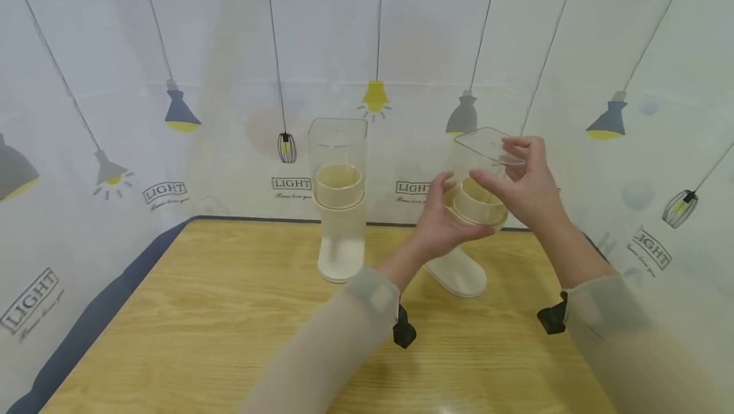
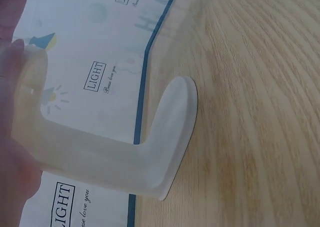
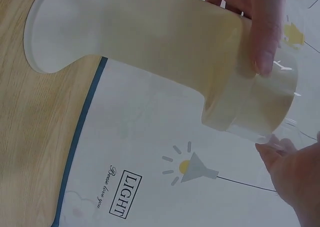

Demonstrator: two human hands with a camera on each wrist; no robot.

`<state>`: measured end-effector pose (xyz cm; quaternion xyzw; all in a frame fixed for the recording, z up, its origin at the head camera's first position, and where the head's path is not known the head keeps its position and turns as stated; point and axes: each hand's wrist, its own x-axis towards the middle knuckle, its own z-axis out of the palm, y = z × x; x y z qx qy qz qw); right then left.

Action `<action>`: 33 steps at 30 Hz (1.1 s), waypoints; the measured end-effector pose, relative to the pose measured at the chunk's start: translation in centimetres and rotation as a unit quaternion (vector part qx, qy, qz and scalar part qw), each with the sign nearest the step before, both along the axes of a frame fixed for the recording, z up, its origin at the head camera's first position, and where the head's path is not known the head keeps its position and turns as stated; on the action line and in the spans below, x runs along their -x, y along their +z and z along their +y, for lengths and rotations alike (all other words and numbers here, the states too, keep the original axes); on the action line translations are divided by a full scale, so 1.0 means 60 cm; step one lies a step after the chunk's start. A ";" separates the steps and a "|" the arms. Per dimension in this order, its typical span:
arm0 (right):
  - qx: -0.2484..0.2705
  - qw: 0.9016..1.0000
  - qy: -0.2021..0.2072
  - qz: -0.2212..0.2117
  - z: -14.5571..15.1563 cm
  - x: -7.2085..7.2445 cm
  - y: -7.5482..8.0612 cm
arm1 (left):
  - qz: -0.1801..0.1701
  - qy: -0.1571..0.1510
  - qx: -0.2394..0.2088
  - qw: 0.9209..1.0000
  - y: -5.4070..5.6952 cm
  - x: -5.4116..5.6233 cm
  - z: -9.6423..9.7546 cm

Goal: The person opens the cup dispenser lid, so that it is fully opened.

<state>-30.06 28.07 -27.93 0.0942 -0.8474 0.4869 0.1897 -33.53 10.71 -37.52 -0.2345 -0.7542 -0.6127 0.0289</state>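
Note:
Both hands are on the right-hand one of two matching dispensers, each a cream stand with a clear container on top. Its L-shaped cream stand (image 1: pixel 459 274) leans, its foot at the tabletop. My left hand (image 1: pixel 441 229) grips the cream ring under the container from the left, thumb and fingers curled round it. Higher up, my right hand (image 1: pixel 530 185) holds the clear container (image 1: pixel 487 140) by its right side, fingers bent at the rim. The right wrist view shows the cream ring (image 3: pixel 220 102) and a left finger across it. Left wrist view: the stand's foot (image 2: pixel 172 122) appears in profile.
The second dispenser (image 1: pixel 342 229) stands upright to the left, its clear container (image 1: pixel 338 140) on top. A wood-grain table (image 1: pixel 229 312) lies beneath, edged in dark blue. White curtain-like sheeting (image 1: pixel 321 19) printed with lamps surrounds the table.

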 end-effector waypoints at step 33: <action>0.030 0.993 -0.113 0.008 -0.039 -0.015 -0.006 | 0.022 0.063 0.045 0.997 0.002 -0.006 0.023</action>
